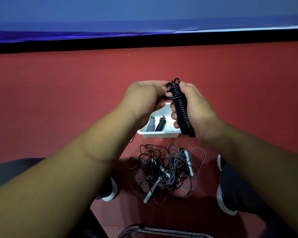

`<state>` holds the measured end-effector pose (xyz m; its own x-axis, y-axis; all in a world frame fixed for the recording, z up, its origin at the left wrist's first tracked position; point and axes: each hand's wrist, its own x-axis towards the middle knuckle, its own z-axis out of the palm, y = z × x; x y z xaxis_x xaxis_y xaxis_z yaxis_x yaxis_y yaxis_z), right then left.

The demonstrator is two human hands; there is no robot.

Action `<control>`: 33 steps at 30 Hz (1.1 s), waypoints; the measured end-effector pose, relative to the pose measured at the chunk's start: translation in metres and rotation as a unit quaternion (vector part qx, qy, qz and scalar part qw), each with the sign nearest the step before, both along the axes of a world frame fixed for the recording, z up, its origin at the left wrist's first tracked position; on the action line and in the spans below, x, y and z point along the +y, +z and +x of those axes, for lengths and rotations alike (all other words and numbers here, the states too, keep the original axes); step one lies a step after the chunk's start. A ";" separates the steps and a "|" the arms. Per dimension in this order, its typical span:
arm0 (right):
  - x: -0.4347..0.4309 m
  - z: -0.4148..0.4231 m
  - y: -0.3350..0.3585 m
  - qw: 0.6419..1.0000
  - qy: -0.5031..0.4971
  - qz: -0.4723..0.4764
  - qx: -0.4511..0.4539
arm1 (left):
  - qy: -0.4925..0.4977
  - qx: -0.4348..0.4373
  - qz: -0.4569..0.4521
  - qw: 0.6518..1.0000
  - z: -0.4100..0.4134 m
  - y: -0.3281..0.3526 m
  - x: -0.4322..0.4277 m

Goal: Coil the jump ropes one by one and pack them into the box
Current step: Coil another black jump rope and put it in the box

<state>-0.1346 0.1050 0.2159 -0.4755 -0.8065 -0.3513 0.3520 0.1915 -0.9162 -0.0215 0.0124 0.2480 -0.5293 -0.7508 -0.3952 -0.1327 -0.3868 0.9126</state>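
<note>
Head view: both hands are raised in front of the person, over the red floor, and between them they hold one black jump rope that is wound into a tight, upright bundle. The right hand is curled round the lower and middle part of the bundle, with its fingers wrapped across the front of the coils and its thumb up near the top. The left hand comes in from the other side, and its fingers pinch the small loops of cord at the top of the same bundle.

Directly below and behind the hands, the white box stands on the floor, partly hidden by both wrists. Two wound ropes lie side by side inside it: a grey coiled rope on the left and a dark coiled rope just beside it on the right. The held bundle hangs over the right end of the box and does not touch it.

Nearer the person, just short of the box's near rim, a tangle of loose ropes in black and grey lies on the floor, with pale handles showing among the loops. It sits between the person's left shoe and right shoe. At its far edge the floor meets a black strip below a blue wall.
</note>
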 end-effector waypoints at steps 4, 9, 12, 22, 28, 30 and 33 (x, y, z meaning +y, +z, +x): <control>-0.002 0.001 0.004 0.999 0.003 -0.018 0.037 | 0.004 -0.003 -0.017 1.000 0.005 0.000 -0.004; -0.001 0.002 0.008 0.998 0.003 -0.032 0.060 | 0.016 0.002 -0.035 0.999 0.003 0.003 -0.003; -0.001 0.003 0.008 0.997 0.005 -0.031 0.063 | 0.031 0.012 -0.035 0.999 0.002 0.001 -0.002; 0.003 0.005 0.009 0.997 0.003 -0.023 0.079 | -0.010 -0.027 -0.133 0.991 0.006 0.001 -0.006; 0.007 0.005 0.005 0.993 0.030 -0.022 0.109 | -0.078 -0.035 -0.075 0.994 0.009 0.008 -0.017; 0.008 0.003 0.005 0.993 0.040 -0.019 0.113 | -0.082 -0.027 -0.028 0.996 0.012 0.006 -0.020; 0.007 0.002 0.009 0.992 0.053 -0.012 0.118 | -0.059 -0.006 0.030 0.998 0.013 0.001 -0.022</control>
